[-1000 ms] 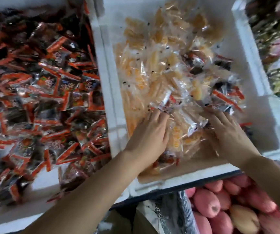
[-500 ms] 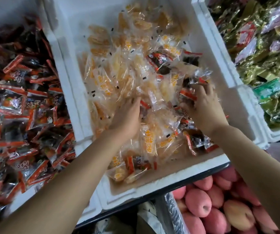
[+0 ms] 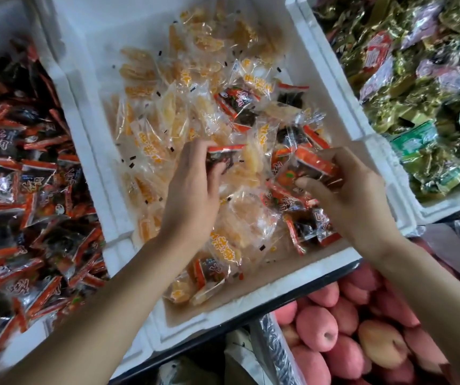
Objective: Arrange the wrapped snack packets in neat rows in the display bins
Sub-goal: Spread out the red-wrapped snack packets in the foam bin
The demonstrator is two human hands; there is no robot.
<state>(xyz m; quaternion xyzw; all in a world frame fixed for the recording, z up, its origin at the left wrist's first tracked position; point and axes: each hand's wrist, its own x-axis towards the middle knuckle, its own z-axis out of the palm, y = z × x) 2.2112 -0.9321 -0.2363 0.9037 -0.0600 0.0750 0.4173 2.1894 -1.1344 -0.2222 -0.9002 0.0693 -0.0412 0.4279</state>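
Both of your hands are over the white foam bin [image 3: 91, 151], where yellow snack packets [image 3: 167, 118] lie heaped, with dark red-edged packets [image 3: 237, 104] mixed in toward its right wall. Your left hand [image 3: 192, 184] pinches one dark packet [image 3: 221, 157] above the bin's middle. Your right hand [image 3: 353, 195] curls its fingers round a bunch of red-edged packets [image 3: 316, 166] near the right wall.

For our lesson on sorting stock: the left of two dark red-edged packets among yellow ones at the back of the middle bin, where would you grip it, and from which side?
Probably pinch the dark packet by its red sealed edge, from above: it lies face up on the yellow packets, edge exposed, and the bin walls hinder sideways reach.
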